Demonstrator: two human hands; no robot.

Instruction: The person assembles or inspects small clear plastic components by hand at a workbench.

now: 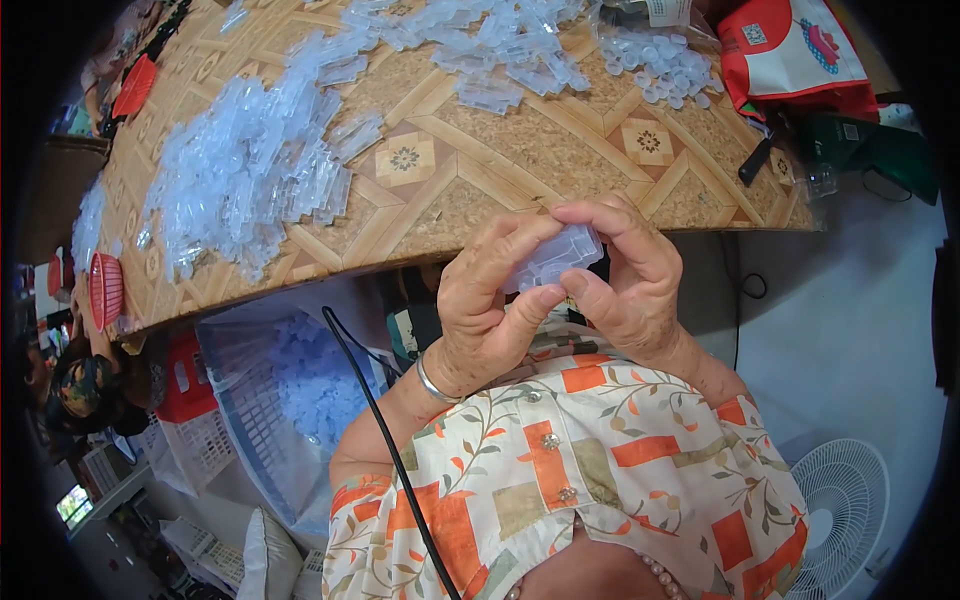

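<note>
Between my two hands, just off the table's near edge, is a small clear plastic case (556, 258). My left hand (492, 290) grips its left side with thumb and fingers, and a silver bangle circles that wrist. On its right side my right hand (630, 275) closes round it, thumb below and fingers above. The fingers hide parts of the case. A big heap of similar clear plastic pieces (240, 170) spreads over the left of the table (430, 195), and a second heap (490, 50) lies farther back.
Small round clear caps (665, 70) are piled at the back right, beside a red and white bag (795, 60). A black-handled tool (756, 160) rests near the right edge. Below left stands a blue crate (250, 400) of clear pieces; a fan (840, 510) is at lower right. Another person (85, 390) sits far left.
</note>
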